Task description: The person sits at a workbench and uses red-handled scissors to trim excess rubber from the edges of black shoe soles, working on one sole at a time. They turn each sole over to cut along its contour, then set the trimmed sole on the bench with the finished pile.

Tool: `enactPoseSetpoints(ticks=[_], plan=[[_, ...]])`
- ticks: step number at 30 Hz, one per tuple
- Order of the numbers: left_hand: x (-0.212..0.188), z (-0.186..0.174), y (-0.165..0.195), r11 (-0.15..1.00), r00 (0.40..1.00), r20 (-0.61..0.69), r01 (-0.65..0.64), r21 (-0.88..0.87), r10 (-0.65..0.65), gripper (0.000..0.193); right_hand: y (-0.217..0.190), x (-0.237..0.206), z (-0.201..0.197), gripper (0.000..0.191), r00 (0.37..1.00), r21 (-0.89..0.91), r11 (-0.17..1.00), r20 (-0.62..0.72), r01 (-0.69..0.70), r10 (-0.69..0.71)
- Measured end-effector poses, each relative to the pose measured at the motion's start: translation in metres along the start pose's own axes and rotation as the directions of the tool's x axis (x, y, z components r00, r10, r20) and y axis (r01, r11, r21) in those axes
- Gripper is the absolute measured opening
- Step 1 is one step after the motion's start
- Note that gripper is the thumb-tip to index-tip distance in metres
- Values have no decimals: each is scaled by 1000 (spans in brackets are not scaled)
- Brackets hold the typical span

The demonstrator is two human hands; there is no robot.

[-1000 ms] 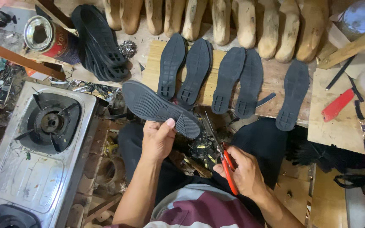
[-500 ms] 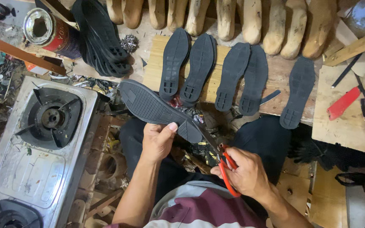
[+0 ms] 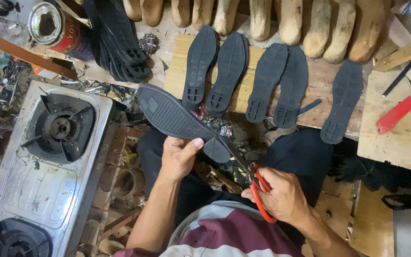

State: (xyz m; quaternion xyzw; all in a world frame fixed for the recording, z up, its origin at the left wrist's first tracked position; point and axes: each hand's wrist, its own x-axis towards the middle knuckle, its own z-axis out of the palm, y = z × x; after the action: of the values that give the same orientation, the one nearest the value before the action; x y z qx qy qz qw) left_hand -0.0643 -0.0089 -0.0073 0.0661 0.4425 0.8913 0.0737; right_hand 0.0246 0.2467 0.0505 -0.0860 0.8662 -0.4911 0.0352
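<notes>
1. Black rubber sole [image 3: 177, 116] held above the lap, tilted, toe up-left.
2. Left hand [image 3: 179, 157] fingers pinch its heel end, thumb on top.
3. Right hand [image 3: 281, 197] fingers closed around red-handled scissors [image 3: 258, 188], blades at heel edge.
4. Five soles [image 3: 262, 81] lie on the counter [image 3: 317, 83]; gas stove [image 3: 48, 162] at left.

Soft, even light filled the scene, moderately bright, with no hard-edged shadows anywhere. The steel gas stove [image 3: 48, 162] caught a pale, diffuse sheen across its top, and the rim of the open tin can [image 3: 53, 26] above it glinted. To the right of the stove, the black rubber sole [image 3: 181, 121] showed its tread sharply, without motion blur. Below the sole, between the person's legs, the floor sank into deep shadow. Straight lines bowed slightly toward the frame's corners, far from the stove.
</notes>
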Motion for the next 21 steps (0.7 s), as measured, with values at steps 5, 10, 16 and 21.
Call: enactPoseSetpoints(ticks=[5, 10, 16, 21], plan=[[1, -2, 6, 1000, 999, 38, -13, 18, 12, 40, 1, -1, -4, 40, 993, -96, 988, 10, 121, -120], [-4, -3, 0, 995, 997, 73, 17, 97, -24, 41, -5, 2, -2, 41, 998, -56, 997, 10, 56, -55], [-7, -5, -5, 990, 982, 140, 117, 77, -127, 40, -3, 3, 0, 45, 998, -122, 991, -2, 61, -62], [-8, -13, 2, 984, 972, 163, 156, 85, -169, 42, 9, -3, 3, 42, 1000, -89, 996, 12, 18, -17]])
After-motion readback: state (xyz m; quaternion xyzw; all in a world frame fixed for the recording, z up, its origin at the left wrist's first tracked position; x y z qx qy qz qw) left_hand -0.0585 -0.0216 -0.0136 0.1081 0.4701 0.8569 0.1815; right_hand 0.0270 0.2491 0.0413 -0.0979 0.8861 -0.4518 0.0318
